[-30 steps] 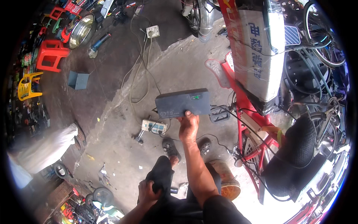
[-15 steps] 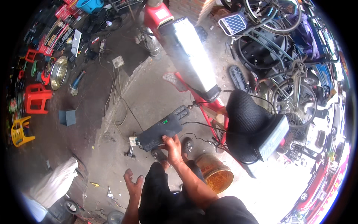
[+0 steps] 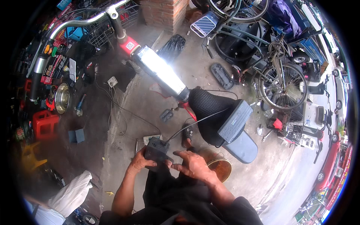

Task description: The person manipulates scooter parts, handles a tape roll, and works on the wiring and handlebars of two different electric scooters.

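A black box (image 3: 156, 147) with a cable is in front of my knees, its end facing me. My left hand (image 3: 140, 161) grips its left side, thumb along the near edge. To the right of it, my right hand (image 3: 195, 165) is held palm down with fingers apart, holding nothing. The cable (image 3: 195, 123) runs from the box up across the bicycle's black saddle (image 3: 206, 110). A dark grey case (image 3: 235, 122) sits behind the saddle, above a grey rear seat (image 3: 243, 147).
The red and silver bicycle frame (image 3: 159, 71) slants ahead, with a pedal (image 3: 166, 115) near the box. A rusty bucket (image 3: 219, 168) stands by my right forearm. A white power strip (image 3: 150, 139) lies beyond the box. Other bicycles (image 3: 283, 88) crowd the right; a red stool (image 3: 45, 124) stands left.
The black box has turned and come closer to me. My left hand, earlier empty, now grips it; my right hand has let go and moved right. The view has shifted.
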Motion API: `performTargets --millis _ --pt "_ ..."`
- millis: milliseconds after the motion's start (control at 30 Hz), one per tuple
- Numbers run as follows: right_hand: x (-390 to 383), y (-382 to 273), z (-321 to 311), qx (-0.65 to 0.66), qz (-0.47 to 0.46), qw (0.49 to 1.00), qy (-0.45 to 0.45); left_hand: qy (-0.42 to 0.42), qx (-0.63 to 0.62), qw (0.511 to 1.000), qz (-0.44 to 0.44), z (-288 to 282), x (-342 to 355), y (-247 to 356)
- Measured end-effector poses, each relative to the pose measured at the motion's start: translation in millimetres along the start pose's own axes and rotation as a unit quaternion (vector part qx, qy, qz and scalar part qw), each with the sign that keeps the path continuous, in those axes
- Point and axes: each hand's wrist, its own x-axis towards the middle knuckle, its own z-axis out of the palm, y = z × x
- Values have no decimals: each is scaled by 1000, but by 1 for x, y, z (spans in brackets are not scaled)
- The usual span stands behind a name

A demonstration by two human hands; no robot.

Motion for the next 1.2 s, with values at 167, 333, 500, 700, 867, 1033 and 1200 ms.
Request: performTargets --millis 167,333,500,700,867,1033,1200 --pt "39 28 -194 174 19 937 302 82 119 990 2 1 -6 15" --pt "221 113 -279 -254 47 966 28 104 317 943 -1 25 -14 30" --pt "334 200 -197 -298 80 938 -159 143 383 912 25 52 -21 24" --pt "364 273 -103 -313 68 897 -304 211 289 933 -20 61 -13 -17" --pt "375 340 -75 -376 -136 847 -350 227 272 934 -54 59 -5 -22" --pt "360 338 -84 -292 60 905 -302 231 312 921 -37 45 7 -18" --pt "346 345 -104 -156 54 918 -360 226 275 935 12 37 18 -5"
